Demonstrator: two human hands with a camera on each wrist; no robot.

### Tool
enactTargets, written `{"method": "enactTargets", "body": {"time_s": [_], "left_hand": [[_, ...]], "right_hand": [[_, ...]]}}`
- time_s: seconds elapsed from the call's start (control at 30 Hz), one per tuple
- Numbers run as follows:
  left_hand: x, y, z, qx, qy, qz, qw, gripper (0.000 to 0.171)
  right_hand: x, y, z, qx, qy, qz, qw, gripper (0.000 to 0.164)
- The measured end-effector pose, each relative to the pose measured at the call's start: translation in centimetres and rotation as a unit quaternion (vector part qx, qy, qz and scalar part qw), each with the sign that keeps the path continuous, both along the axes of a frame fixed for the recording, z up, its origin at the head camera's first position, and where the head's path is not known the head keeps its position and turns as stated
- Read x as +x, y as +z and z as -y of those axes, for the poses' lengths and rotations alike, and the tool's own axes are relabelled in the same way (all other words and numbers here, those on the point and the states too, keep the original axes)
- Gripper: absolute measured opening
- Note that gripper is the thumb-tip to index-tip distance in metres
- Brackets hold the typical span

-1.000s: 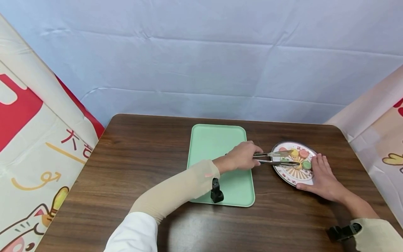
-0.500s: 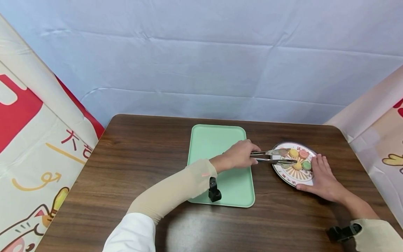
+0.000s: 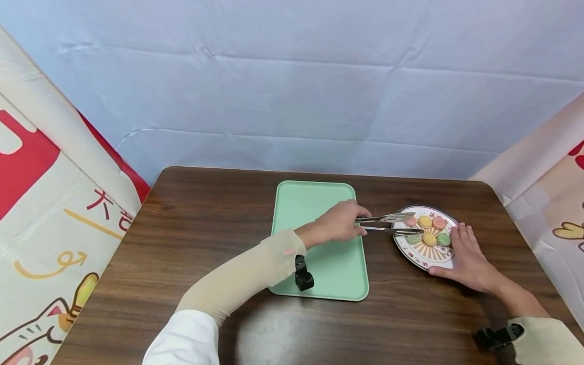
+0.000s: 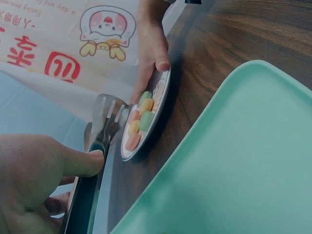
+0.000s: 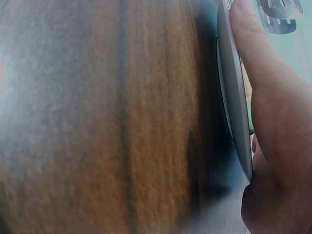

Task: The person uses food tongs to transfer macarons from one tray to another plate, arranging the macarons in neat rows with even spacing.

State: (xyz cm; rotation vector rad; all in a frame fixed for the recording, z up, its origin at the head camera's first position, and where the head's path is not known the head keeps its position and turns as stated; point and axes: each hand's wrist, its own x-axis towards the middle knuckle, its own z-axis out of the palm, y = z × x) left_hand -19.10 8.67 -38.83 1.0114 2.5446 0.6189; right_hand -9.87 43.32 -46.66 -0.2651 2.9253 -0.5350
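Note:
My left hand [image 3: 339, 222] grips a pair of metal serving tongs [image 3: 406, 232], its thumb [image 4: 83, 163] along one arm of them. The slotted tong heads are spread apart over the left side of a round printed plate [image 3: 422, 262], with nothing visible between them. On the plate lie several macarons, among them a yellow one [image 3: 429, 239], a pink one [image 3: 439, 223] and a green one [image 3: 443, 239]. My right hand [image 3: 472, 261] rests on the plate's right rim with fingers extended and thumb spread. In the right wrist view the thumb [image 5: 265, 58] lies along the rim.
A light green rectangular tray [image 3: 315, 200] lies on the table left of the plate, under my left forearm. The dark wooden table [image 3: 210, 218] extends on both sides. A pale cloth [image 3: 292, 91] hangs behind the table, with printed sheets at both sides.
My left hand has drawn the tongs leftward, from over the middle macarons to the plate's left side. The right hand and the plate stay where they were.

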Motion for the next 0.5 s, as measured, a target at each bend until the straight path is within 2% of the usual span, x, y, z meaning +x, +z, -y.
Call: {"method": "enactTargets", "body": {"time_s": [0.2,0.5], "left_hand": [[-0.1,0.4,1.0,0.004,0.002,0.008,1.0000,0.046],[-0.3,0.2,2.7,0.010,-0.001,0.008,0.9999,0.044]], "right_hand": [[-0.1,0.1,0.0,-0.003,-0.002,0.001,1.000,0.133],[-0.1,-0.3,-0.1,-0.009,0.001,-0.003,1.000,0.135]]}}
